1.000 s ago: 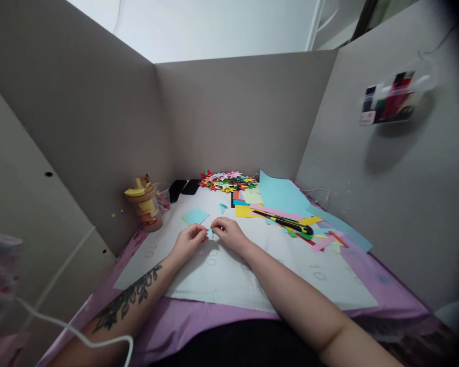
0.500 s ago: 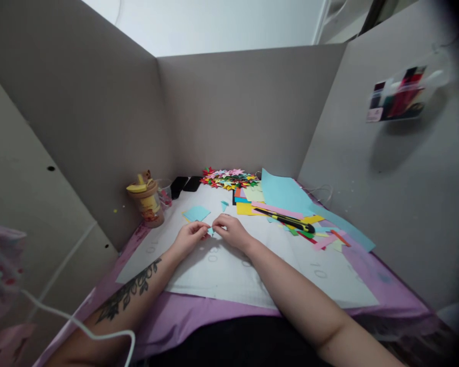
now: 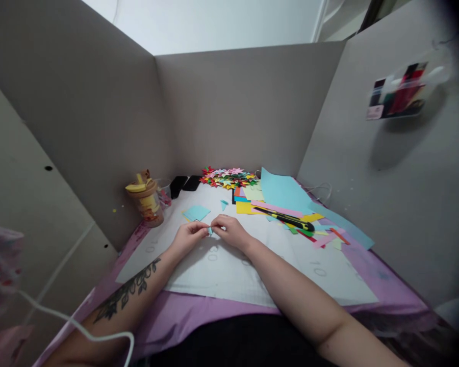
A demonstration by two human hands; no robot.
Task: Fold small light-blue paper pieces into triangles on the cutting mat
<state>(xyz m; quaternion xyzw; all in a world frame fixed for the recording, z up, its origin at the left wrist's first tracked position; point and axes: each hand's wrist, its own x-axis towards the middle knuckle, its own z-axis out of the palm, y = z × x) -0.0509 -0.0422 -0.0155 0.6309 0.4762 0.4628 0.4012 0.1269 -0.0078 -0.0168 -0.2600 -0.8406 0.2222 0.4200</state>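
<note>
A small folded piece of light blue paper (image 3: 210, 231) is pinched between my two hands above the white sheet (image 3: 229, 275). My left hand (image 3: 189, 237) grips its left side with thumb and fingers closed. On the other side my right hand (image 3: 230, 231) pinches it too, and both sets of fingertips hide part of it. Light blue paper squares (image 3: 197, 213) lie just beyond my left hand, with a yellow edge showing under them. Another folded blue paper piece (image 3: 224, 204) rests farther off, beyond my right hand.
A pile of colourful paper stars (image 3: 229, 178) lies at the back. To the right are a utility knife (image 3: 285, 219), paper strips (image 3: 329, 237) and a large blue sheet (image 3: 285, 191). A lidded cup (image 3: 148, 204) stands at left. A white cable (image 3: 80, 326) hangs front left.
The blue paper between my fingertips looks narrower than before. My hands have barely moved, and the view has shifted slightly.
</note>
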